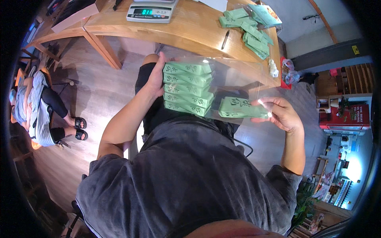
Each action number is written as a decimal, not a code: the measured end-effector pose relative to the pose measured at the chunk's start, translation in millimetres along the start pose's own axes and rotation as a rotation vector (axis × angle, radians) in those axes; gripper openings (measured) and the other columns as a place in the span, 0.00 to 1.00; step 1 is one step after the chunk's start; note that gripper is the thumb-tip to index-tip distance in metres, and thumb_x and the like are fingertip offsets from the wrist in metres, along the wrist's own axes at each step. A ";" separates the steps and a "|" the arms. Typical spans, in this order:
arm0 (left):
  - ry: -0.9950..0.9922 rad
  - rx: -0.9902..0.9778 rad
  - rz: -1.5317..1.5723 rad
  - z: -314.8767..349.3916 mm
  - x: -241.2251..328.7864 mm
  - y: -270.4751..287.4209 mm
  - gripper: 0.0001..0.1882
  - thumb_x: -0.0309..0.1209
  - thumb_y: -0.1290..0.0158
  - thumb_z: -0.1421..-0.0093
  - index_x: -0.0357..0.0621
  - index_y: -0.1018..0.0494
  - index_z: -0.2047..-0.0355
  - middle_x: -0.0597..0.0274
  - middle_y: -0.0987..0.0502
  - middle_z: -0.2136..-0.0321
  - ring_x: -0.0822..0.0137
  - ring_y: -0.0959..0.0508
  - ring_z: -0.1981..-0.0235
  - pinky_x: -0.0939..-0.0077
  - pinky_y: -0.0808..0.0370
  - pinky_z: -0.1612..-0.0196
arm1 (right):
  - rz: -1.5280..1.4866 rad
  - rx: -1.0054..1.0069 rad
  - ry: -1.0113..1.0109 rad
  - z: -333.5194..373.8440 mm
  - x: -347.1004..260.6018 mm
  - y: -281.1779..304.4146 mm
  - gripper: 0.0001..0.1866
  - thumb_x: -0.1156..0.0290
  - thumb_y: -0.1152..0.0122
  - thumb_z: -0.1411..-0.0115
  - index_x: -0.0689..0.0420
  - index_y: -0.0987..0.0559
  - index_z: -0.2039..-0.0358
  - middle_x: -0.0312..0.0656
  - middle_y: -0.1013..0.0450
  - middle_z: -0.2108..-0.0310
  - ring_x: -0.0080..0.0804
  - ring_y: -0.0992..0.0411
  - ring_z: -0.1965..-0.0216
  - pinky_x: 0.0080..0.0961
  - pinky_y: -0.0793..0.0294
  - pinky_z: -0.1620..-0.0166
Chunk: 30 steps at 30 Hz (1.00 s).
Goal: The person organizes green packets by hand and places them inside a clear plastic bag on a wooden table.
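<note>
Between my two hands a clear plastic bag is stretched out above my lap. Inside it, several small green packets with dark writing are stacked in a row at the left end. Another green packet lies apart from them, flat near the right end. My left hand grips the bag's left end beside the stack, thumb up, its other fingers mostly hidden. With my right hand I pinch the right end of the bag near the single packet.
Ahead stands a wooden table with a digital scale, a black pen and a pile of green packets. A crumpled white tissue is at its right edge. A seated person is at the left.
</note>
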<state>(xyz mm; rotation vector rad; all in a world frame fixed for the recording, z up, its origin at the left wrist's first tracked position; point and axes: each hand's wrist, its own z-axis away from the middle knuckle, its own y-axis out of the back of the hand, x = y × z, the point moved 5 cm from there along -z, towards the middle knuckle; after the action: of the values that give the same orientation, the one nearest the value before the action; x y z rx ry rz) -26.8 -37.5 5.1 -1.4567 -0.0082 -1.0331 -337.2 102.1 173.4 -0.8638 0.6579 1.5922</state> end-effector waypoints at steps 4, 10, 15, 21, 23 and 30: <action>-0.046 -0.004 -0.092 -0.5 -3.2 10.3 0.49 0.73 0.58 0.42 0.37 0.37 0.41 0.48 0.26 0.47 0.55 0.24 0.47 0.60 0.25 0.45 | 0.112 -0.058 -0.094 2.2 10.2 -28.2 0.20 0.69 0.55 0.28 0.73 0.30 0.44 0.49 0.25 0.51 0.47 0.24 0.48 0.20 0.25 0.57; 0.045 -0.004 -0.045 0.7 -3.9 1.4 0.47 0.71 0.57 0.41 0.39 0.36 0.41 0.49 0.26 0.49 0.57 0.24 0.48 0.59 0.25 0.45 | 0.017 -0.143 -0.027 -9.4 29.1 -23.7 0.30 0.56 0.58 0.26 0.73 0.35 0.39 0.58 0.27 0.49 0.51 0.28 0.42 0.24 0.28 0.49; 0.150 0.081 0.043 -6.4 -16.4 18.4 0.50 0.71 0.57 0.41 0.38 0.42 0.36 0.48 0.30 0.42 0.55 0.27 0.43 0.54 0.27 0.43 | -0.210 -0.102 -0.039 -22.4 32.1 -7.7 0.35 0.49 0.62 0.27 0.73 0.34 0.41 0.60 0.26 0.49 0.47 0.26 0.46 0.36 0.29 0.41; 0.184 0.014 0.059 -5.4 -15.6 9.5 0.46 0.71 0.54 0.42 0.43 0.34 0.40 0.50 0.27 0.44 0.56 0.26 0.44 0.56 0.27 0.42 | 0.027 0.172 0.297 -25.1 39.2 33.8 0.30 0.48 0.53 0.29 0.66 0.25 0.46 0.50 0.22 0.54 0.34 0.25 0.51 0.31 0.27 0.46; 0.171 0.005 0.072 -6.2 -18.1 8.6 0.45 0.71 0.55 0.42 0.43 0.33 0.42 0.50 0.26 0.45 0.55 0.25 0.45 0.55 0.27 0.42 | 0.346 0.146 0.391 -22.6 28.2 22.5 0.17 0.61 0.40 0.35 0.63 0.18 0.56 0.46 0.22 0.53 0.30 0.27 0.49 0.29 0.29 0.47; 0.195 0.027 0.114 7.2 -24.4 -12.3 0.44 0.73 0.58 0.43 0.44 0.29 0.48 0.51 0.24 0.49 0.56 0.23 0.48 0.56 0.25 0.45 | 0.458 -0.151 0.356 -5.2 10.7 -3.2 0.16 0.68 0.40 0.35 0.64 0.19 0.51 0.49 0.21 0.53 0.38 0.27 0.44 0.35 0.31 0.41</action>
<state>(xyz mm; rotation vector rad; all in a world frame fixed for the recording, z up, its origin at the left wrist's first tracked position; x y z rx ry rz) -44.3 -15.5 2.2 -1.3113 0.1983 -1.0727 -333.9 104.7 161.8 -1.1848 1.0553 1.9316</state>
